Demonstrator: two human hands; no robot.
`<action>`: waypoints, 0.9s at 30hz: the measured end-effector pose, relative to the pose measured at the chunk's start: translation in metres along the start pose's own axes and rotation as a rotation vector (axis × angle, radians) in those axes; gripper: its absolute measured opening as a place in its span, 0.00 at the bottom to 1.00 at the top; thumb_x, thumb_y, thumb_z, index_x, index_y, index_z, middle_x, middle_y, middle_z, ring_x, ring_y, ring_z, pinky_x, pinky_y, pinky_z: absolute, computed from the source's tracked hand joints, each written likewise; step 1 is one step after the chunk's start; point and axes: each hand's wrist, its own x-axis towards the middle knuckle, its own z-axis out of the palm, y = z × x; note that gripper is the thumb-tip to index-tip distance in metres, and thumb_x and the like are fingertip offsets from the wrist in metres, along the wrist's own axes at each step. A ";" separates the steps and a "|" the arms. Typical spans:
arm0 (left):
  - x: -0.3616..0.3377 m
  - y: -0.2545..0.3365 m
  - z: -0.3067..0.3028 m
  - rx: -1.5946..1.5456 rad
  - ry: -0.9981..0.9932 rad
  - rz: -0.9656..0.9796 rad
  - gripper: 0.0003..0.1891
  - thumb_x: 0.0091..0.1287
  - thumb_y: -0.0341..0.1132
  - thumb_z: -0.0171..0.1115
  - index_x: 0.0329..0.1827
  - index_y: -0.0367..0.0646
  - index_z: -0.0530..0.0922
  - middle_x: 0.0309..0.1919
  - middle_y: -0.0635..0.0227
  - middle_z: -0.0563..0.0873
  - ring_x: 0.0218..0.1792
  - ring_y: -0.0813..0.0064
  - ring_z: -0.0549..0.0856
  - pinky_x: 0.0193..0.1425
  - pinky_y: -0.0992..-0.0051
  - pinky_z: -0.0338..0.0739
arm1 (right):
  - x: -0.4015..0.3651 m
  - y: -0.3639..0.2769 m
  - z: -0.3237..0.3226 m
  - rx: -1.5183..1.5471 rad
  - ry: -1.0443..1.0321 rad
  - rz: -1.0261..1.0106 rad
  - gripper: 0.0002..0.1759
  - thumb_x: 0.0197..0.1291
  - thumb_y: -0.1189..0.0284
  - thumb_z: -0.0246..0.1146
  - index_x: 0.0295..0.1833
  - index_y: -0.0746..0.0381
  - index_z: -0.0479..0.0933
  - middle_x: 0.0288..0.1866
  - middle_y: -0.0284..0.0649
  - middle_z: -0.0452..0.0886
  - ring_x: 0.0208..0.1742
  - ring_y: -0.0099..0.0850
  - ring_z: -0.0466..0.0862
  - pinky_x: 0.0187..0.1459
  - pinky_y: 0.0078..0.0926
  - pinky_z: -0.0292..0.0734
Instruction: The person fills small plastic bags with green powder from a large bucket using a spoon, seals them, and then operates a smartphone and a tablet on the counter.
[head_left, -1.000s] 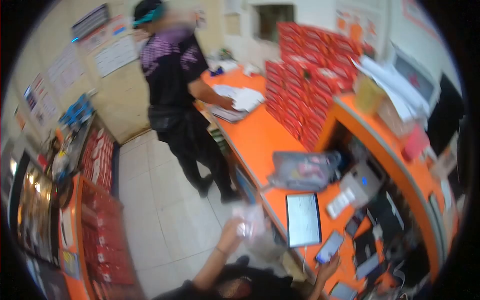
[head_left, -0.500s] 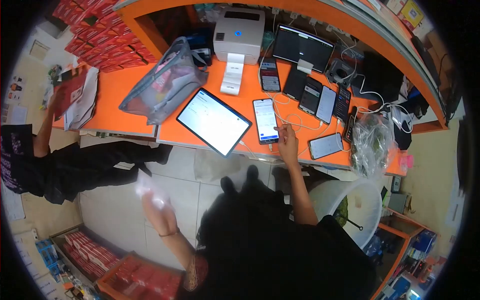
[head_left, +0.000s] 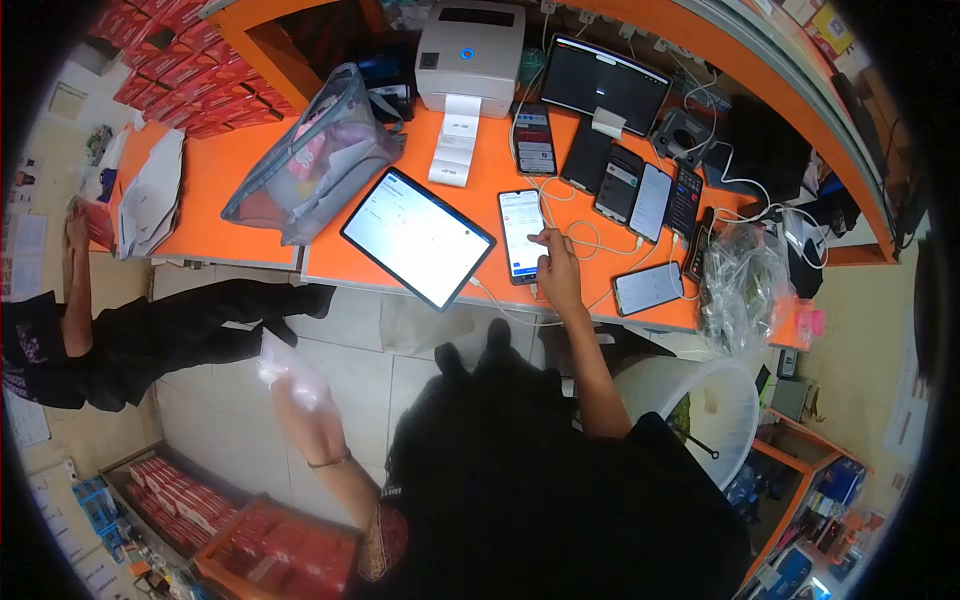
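My right hand [head_left: 560, 265] is over the white-screened phone [head_left: 521, 225] on the orange counter [head_left: 205, 215], its index finger stretched out at the lower right part of the screen. No object shows between its fingers. Low on the left, above the tiled floor, my left hand [head_left: 306, 425] holds a clear plastic bag [head_left: 290, 375] with something pinkish. A tablet [head_left: 418, 238] with a lit white screen lies left of the phone. Right of my right hand, another phone [head_left: 648, 289] lies near the counter's front edge.
A label printer [head_left: 470, 55], a grey mesh bag [head_left: 315, 165], a monitor [head_left: 606, 85] and several phones with cables stand behind. A crumpled plastic bag [head_left: 740, 290] lies right, above a white bin [head_left: 735, 400]. Another person [head_left: 75, 345] is at the left.
My right index finger has moved up and left over the phone screen. The view has shifted slightly. The other person's hand and red item have moved left, away from the papers.
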 end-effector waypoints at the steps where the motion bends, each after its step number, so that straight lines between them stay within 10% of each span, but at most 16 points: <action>1: 0.001 0.000 0.001 -0.001 0.003 0.001 0.05 0.72 0.33 0.54 0.45 0.44 0.74 0.42 0.72 0.74 0.47 0.78 0.73 0.55 0.74 0.70 | 0.002 -0.001 0.001 -0.024 0.003 -0.028 0.20 0.51 0.88 0.51 0.51 0.64 0.69 0.51 0.44 0.80 0.54 0.46 0.80 0.52 0.44 0.75; 4: 0.004 -0.004 -0.002 0.002 0.050 0.010 0.04 0.72 0.34 0.54 0.44 0.44 0.74 0.40 0.73 0.73 0.45 0.79 0.72 0.53 0.75 0.69 | 0.009 -0.005 0.006 -0.010 0.012 -0.013 0.20 0.51 0.88 0.51 0.51 0.63 0.69 0.50 0.45 0.80 0.53 0.47 0.80 0.52 0.44 0.75; 6: 0.011 -0.010 -0.013 -0.084 0.031 0.020 0.23 0.72 0.35 0.53 0.69 0.40 0.66 0.58 0.67 0.81 0.42 0.82 0.83 0.36 0.82 0.84 | 0.017 -0.003 0.010 -0.053 0.017 -0.061 0.20 0.51 0.89 0.52 0.51 0.63 0.69 0.50 0.46 0.80 0.53 0.47 0.80 0.51 0.44 0.76; 27: 0.011 -0.009 -0.018 -0.071 0.102 0.045 0.21 0.71 0.35 0.54 0.65 0.38 0.69 0.53 0.68 0.82 0.41 0.81 0.83 0.37 0.82 0.81 | 0.028 -0.009 0.011 -0.238 0.065 -0.058 0.22 0.51 0.88 0.55 0.53 0.62 0.70 0.49 0.50 0.80 0.55 0.45 0.79 0.48 0.44 0.79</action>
